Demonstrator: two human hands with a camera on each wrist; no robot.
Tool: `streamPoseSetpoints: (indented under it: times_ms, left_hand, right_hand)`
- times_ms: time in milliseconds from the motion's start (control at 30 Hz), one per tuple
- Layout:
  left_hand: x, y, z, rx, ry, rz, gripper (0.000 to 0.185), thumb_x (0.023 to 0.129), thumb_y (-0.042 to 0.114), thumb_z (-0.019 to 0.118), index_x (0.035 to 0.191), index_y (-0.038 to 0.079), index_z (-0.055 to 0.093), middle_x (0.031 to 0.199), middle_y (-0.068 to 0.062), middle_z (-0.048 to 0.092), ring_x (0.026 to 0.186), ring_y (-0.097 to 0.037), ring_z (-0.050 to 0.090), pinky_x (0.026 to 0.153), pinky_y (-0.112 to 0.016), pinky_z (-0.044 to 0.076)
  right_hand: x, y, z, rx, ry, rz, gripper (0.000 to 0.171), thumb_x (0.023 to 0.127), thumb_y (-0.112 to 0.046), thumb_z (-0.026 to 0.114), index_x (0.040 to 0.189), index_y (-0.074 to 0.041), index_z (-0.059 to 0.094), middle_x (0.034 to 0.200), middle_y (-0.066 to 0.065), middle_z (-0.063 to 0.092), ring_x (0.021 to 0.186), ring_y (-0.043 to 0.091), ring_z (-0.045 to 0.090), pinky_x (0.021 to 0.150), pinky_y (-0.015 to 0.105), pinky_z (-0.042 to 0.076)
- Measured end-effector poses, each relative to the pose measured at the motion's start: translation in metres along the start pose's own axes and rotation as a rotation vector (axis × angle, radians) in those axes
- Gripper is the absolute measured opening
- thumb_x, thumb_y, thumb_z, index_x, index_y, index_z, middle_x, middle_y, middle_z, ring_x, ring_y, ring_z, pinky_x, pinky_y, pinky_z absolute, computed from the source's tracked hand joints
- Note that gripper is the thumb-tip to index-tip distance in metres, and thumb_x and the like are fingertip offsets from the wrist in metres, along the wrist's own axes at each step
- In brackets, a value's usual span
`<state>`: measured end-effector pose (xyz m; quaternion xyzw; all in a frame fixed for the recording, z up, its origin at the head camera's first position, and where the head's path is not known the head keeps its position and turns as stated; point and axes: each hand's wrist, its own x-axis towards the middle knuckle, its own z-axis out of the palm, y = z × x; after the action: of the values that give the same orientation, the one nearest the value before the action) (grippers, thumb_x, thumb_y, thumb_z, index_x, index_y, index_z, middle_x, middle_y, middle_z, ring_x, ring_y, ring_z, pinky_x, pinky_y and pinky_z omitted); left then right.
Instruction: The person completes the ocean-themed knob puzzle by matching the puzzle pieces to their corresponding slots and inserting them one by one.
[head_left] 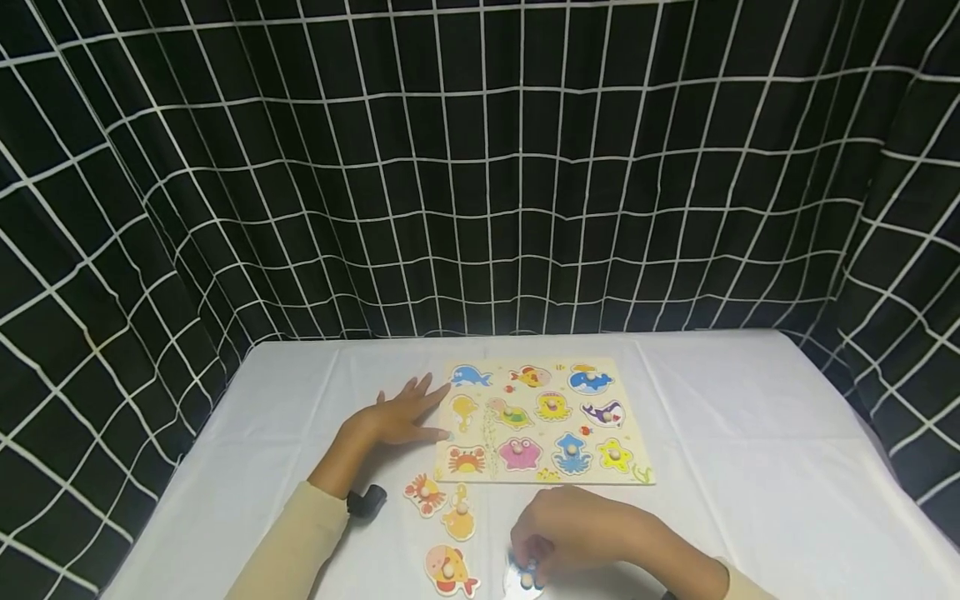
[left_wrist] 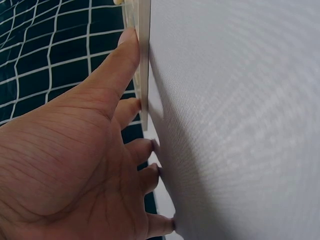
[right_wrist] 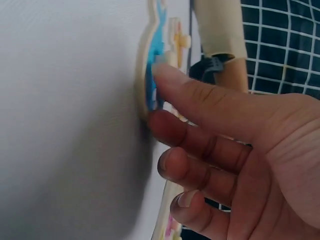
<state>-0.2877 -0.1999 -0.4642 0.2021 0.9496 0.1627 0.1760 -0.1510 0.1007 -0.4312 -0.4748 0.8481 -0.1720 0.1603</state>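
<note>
My right hand is at the front of the table, its fingers curled over a blue whale puzzle piece. In the right wrist view the thumb touches the blue face of the piece, with the index fingertip close to its edge. My left hand lies spread at the left edge of the wooden puzzle board. In the left wrist view its thumb rests along the board's side and other fingertips reach the cloth. Several knobbed sea-animal pieces, such as a turtle and a blue squid, sit in the board.
Left of the right hand lie a loose crab piece, a yellow seahorse piece and a fish piece. A white cloth covers the table. Black curtains with white grid lines stand behind and at both sides.
</note>
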Motion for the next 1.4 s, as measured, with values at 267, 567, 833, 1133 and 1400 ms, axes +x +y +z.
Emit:
streamPoseSetpoints:
  times_ms: [267,567,833,1133,1400]
  left_hand:
    - [-0.002,0.0,0.001,0.001,0.007,-0.007,0.09,0.091,0.065,0.061,0.163,0.027,0.022,0.17,-0.014,0.006,0.156,-0.037,0.0,0.115,-0.074,0.002]
    - [-0.003,0.001,0.003,0.014,0.007,0.001,0.089,0.092,0.063,0.061,0.163,0.026,0.023,0.17,-0.016,0.008,0.156,-0.038,0.002,0.114,-0.075,0.004]
    - [0.004,-0.007,0.009,0.027,-0.001,-0.008,0.09,0.092,0.067,0.059,0.164,0.032,0.017,0.17,-0.011,0.002,0.156,-0.034,-0.003,0.116,-0.072,0.001]
    - [0.0,-0.001,0.002,0.013,0.014,0.004,0.09,0.092,0.065,0.06,0.163,0.027,0.022,0.17,-0.014,0.006,0.156,-0.037,0.0,0.115,-0.074,0.002]
    - [-0.001,0.002,0.002,0.021,0.01,-0.012,0.089,0.092,0.065,0.061,0.163,0.028,0.022,0.17,-0.013,0.006,0.156,-0.036,0.0,0.116,-0.073,0.002]
  right_hand:
    - [0.0,0.0,0.004,-0.048,-0.006,-0.026,0.022,0.075,-0.028,0.088,0.075,-0.03,0.066,0.066,-0.025,0.049,0.063,-0.007,0.042,0.063,0.014,0.041]
    - [0.003,-0.003,0.007,-0.037,0.018,-0.113,0.016,0.076,-0.025,0.087,0.081,-0.029,0.073,0.067,-0.027,0.051,0.064,-0.011,0.042,0.062,0.01,0.04]
    - [0.003,0.003,0.003,0.013,0.026,-0.001,0.011,0.084,-0.026,0.083,0.085,-0.03,0.072,0.073,-0.028,0.056,0.068,-0.006,0.049,0.069,0.015,0.045]
    - [0.003,0.018,-0.005,-0.028,0.09,0.112,0.014,0.086,-0.022,0.081,0.084,-0.031,0.07,0.071,-0.024,0.055,0.068,0.0,0.049,0.068,0.022,0.044]
    - [0.002,0.025,-0.005,0.006,0.097,0.1,0.015,0.084,-0.021,0.084,0.089,-0.032,0.074,0.083,-0.028,0.063,0.078,-0.003,0.054,0.081,0.026,0.051]
